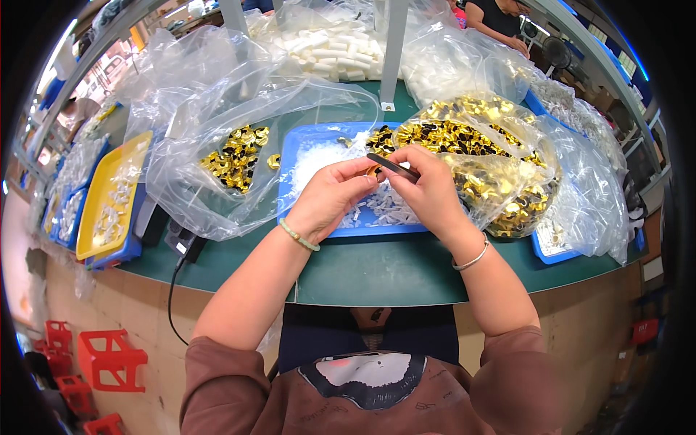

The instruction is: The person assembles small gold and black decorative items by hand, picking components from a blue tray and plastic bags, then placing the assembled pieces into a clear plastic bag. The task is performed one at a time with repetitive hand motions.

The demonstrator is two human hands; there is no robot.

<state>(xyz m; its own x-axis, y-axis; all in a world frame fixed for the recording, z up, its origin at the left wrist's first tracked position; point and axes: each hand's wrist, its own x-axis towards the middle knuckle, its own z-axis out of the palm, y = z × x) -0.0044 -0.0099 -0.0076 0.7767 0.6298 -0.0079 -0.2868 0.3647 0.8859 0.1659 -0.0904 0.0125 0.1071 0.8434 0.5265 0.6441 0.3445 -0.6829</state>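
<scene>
My right hand (429, 190) holds dark tweezers (391, 165) whose tip points left toward my left hand. My left hand (332, 194) pinches a small gold part (373, 171) at its fingertips, right by the tweezers' tip. Both hands hover over a blue tray (291, 152) that holds small white plastic parts (319, 156) and some gold caps. To the right lies an open clear bag full of gold caps (493, 156). A second clear bag with gold caps (235, 156) lies to the left.
A yellow tray (123, 170) with white parts sits at the left on blue trays. Bags of white tubes (333, 51) stand at the back. A black cable (174, 283) hangs off the green table's front edge (406, 279). Red stools (105, 359) stand below left. Another person (500, 18) works far right.
</scene>
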